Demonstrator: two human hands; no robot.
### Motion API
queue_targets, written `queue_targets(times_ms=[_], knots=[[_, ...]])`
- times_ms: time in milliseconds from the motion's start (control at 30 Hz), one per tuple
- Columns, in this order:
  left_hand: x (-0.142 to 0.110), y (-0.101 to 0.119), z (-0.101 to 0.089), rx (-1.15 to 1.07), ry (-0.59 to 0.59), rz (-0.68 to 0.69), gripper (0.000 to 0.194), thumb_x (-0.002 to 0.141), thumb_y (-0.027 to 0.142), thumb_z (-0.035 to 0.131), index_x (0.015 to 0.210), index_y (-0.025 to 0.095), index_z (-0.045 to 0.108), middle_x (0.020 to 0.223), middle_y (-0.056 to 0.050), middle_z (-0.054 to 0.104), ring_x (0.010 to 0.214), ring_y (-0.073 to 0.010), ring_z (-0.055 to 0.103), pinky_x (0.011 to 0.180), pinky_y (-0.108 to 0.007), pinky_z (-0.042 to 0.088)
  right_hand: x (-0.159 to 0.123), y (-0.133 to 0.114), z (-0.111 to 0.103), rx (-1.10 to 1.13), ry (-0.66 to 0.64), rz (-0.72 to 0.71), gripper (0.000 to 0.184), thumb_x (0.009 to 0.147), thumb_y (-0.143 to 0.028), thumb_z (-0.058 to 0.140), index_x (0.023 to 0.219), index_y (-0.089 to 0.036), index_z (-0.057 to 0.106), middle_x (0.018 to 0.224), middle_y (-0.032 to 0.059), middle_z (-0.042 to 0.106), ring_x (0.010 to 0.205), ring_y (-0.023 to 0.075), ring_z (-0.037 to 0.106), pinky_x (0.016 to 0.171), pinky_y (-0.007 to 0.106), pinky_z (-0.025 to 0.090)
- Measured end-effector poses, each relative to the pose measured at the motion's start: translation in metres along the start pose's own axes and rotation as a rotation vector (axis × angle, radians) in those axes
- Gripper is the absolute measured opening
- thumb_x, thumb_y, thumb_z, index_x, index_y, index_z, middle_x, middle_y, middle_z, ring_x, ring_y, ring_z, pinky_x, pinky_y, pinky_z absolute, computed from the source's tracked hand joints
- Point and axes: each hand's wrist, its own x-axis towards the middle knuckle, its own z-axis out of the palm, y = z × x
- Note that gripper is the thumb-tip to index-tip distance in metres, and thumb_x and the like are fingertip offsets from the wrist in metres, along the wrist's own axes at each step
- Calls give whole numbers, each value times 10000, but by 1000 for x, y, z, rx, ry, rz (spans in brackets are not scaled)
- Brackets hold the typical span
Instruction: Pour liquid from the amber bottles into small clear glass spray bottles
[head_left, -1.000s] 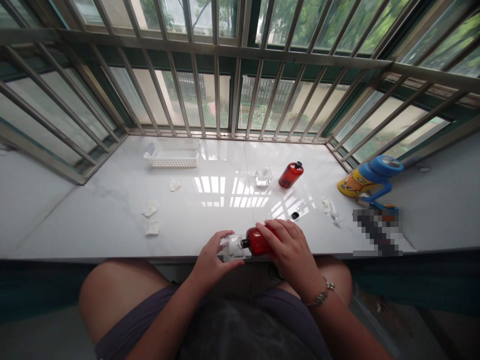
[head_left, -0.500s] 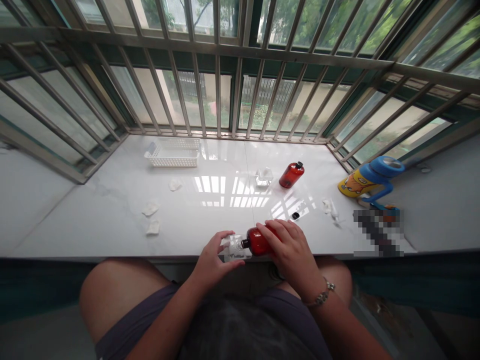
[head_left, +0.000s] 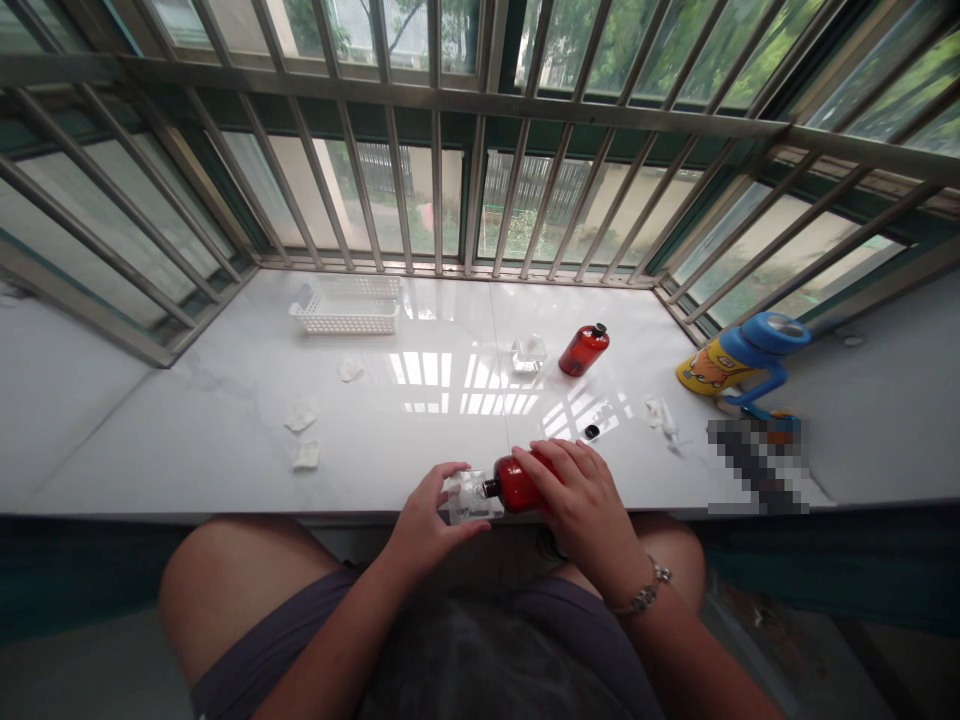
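My right hand (head_left: 581, 500) is wrapped round a red bottle (head_left: 514, 483) tipped on its side, its dark neck pointing left into a small clear container (head_left: 471, 495). My left hand (head_left: 424, 520) grips that clear container at the near edge of the white sill (head_left: 225, 430). A small black cap (head_left: 591, 432) lies just beyond my right hand. A second red bottle (head_left: 583, 349) with a black cap stands farther back, beside another small clear container (head_left: 527, 353).
A white slotted basket (head_left: 346, 305) sits at the back left. Three white pads (head_left: 304, 430) lie on the left of the sill. A yellow and blue cup (head_left: 739, 355) lies at the right, near crumpled white bits (head_left: 660, 412). Metal bars enclose the window.
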Motion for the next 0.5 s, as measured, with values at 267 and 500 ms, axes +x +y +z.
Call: queue_targets(times_ms=[267,500], knots=[[0,-5,-2,35,-4,5,723,741,368,982,1366,290,627,1440,-84,667,1311,-304,696,1116,-515,619,-1,1,3,5,-5,6,601,965,-111,627,1537,-286,568,1431,105,671,1333,329,566,1202,554,389],[0,-5,-1,34,-12,-14,724,744,364,980,1366,289,617,1452,-80,653,1316,-297,687,1120,-506,611,-1,2,3,-1,-14,6,594,976,-115,631,1542,-282,568,1442,104,663,1341,331,560,1208,553,380]])
